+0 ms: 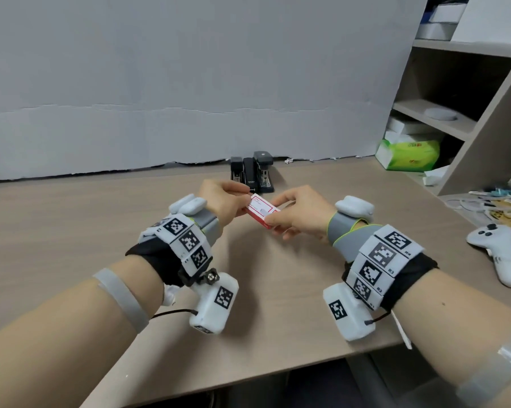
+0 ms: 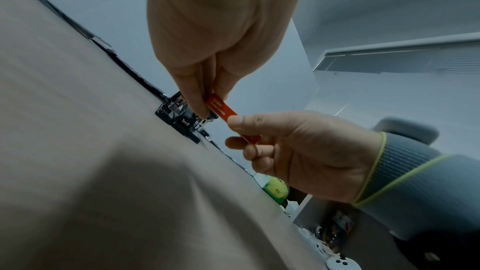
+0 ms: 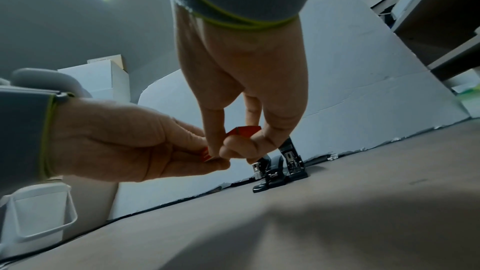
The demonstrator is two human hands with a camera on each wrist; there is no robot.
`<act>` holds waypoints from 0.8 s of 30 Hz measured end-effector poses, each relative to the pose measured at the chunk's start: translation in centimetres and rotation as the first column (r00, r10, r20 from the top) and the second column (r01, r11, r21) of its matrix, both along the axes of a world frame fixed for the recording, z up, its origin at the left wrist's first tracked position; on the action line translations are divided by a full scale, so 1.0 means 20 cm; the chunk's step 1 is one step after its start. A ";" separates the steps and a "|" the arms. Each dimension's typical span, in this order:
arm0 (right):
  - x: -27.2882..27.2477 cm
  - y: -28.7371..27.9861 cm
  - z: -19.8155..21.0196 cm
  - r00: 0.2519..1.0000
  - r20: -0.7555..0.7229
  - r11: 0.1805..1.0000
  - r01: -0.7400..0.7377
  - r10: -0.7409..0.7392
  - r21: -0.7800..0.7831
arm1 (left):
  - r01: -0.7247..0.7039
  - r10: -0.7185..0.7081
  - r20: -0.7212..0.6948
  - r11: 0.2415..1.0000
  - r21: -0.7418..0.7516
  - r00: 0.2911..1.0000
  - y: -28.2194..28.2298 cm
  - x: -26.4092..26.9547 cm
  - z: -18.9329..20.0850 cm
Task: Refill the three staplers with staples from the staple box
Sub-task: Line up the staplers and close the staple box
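A small red and white staple box (image 1: 259,211) is held above the middle of the desk between both hands. My left hand (image 1: 242,198) pinches its far left end, and my right hand (image 1: 274,214) grips its near right end. In the left wrist view the box (image 2: 221,108) shows as a red strip between my left fingers (image 2: 197,102) and the right hand (image 2: 259,130). The right wrist view shows only a red corner of the box (image 3: 244,131). Three dark staplers (image 1: 252,172) stand side by side at the desk's back edge, just beyond the hands.
The wooden desk (image 1: 71,231) meets a white board at the back. A shelf unit (image 1: 454,119) stands at the right with a green tissue pack (image 1: 410,156) beside it. A white game controller (image 1: 501,254) and loose papers (image 1: 495,204) lie at the right edge.
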State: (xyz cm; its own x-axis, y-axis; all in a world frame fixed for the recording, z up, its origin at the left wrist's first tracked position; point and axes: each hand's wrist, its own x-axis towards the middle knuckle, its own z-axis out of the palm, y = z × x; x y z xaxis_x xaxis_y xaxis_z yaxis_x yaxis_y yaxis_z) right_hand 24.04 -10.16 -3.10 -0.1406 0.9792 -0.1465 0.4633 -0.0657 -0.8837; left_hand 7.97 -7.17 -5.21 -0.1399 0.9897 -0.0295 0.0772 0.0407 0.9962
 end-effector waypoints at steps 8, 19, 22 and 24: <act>0.18 0.39 -0.05 0.918 -0.207 0.930 0.293 -0.339 -0.221 | -0.012 0.013 0.011 0.994 -0.112 1.000 0.29 -0.03 -0.04; 0.20 0.85 -0.14 0.856 -0.176 0.846 0.411 -0.486 -0.339 | 0.013 -0.136 -0.429 0.961 -0.278 0.893 0.53 -0.17 -0.12; 0.19 0.94 -0.16 0.880 -0.079 0.842 0.416 -0.468 -0.345 | 0.053 -0.227 -0.582 0.952 -0.300 0.781 0.58 -0.16 -0.12; 0.19 0.98 -0.18 0.899 0.055 0.846 0.429 -0.435 -0.317 | 0.079 -0.255 -0.600 0.949 -0.304 0.758 0.61 -0.15 -0.12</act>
